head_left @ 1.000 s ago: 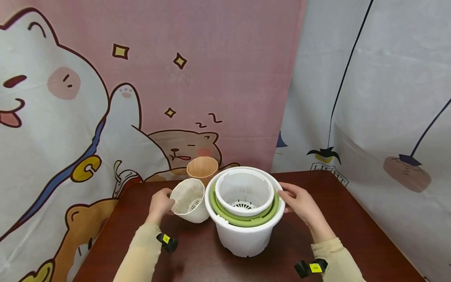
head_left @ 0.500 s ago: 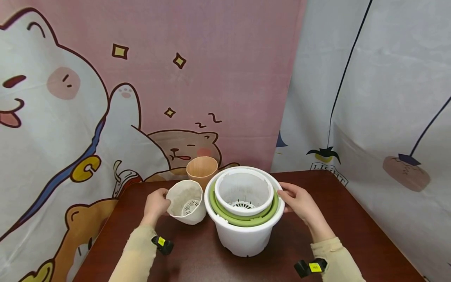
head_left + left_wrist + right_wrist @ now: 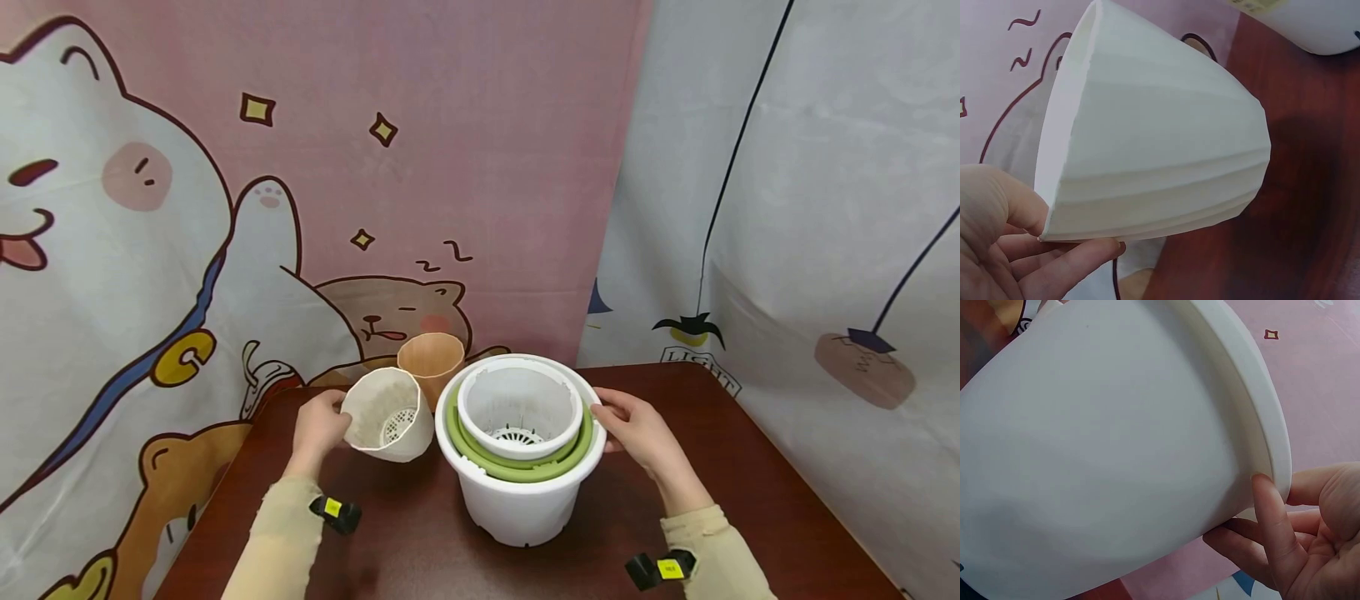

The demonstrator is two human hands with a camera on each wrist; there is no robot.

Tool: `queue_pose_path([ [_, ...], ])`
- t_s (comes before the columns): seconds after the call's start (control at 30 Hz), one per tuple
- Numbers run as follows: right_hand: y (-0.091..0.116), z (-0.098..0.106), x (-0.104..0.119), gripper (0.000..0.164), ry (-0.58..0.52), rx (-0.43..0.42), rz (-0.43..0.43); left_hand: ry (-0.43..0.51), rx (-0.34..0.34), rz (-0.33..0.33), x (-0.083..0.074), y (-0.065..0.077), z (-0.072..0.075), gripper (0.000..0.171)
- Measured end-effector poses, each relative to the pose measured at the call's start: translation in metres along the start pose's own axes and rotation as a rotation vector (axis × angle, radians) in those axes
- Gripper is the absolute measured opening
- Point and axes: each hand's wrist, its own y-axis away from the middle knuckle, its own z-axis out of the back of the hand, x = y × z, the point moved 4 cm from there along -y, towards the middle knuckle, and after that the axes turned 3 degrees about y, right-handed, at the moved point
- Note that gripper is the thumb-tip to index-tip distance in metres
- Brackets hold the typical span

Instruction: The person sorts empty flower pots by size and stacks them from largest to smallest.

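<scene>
My left hand (image 3: 319,425) pinches the rim of a cream plant pot (image 3: 1160,137) with a faceted wall, thumb inside and fingers outside. The pot is tilted, its mouth facing up and toward the head camera, and drain holes show in its bottom. My right hand (image 3: 637,429) grips the rim of a large white plant pot (image 3: 517,512) in the middle of the table. Inside that pot sit a green pot (image 3: 525,473) and a smaller white pot (image 3: 517,392) with a slotted bottom, nested together. In the right wrist view, fingers curl under the large pot's rim (image 3: 1266,419).
An orange-tan pot (image 3: 431,358) stands behind the cream pot, partly hidden. The dark red-brown table (image 3: 420,558) ends at a printed cloth backdrop (image 3: 510,208) at the back and sides. Both wrists wear small black cameras.
My left hand has moved left and, lately, slightly up with the cream pot, which has turned a little. My right hand and the nested pots have stayed in place.
</scene>
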Motion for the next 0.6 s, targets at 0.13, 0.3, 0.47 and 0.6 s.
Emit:
queue_pose_path([
  [0.13,0.000,0.000,0.000,0.055,-0.001,0.001,0.004,0.008,-0.020,-0.013,-0.005,-0.001,0.007,0.035],
  [0.3,0.000,0.000,0.000,0.055,-0.001,-0.002,0.002,0.023,-0.049,-0.044,-0.015,-0.003,0.016,0.036],
  [0.47,0.000,0.000,0.000,0.055,-0.003,0.000,0.002,0.040,-0.057,-0.048,-0.024,-0.004,0.023,0.037],
  [0.6,0.000,0.000,0.000,0.055,-0.006,0.001,0.001,0.059,-0.069,-0.056,-0.034,-0.004,0.031,0.038],
])
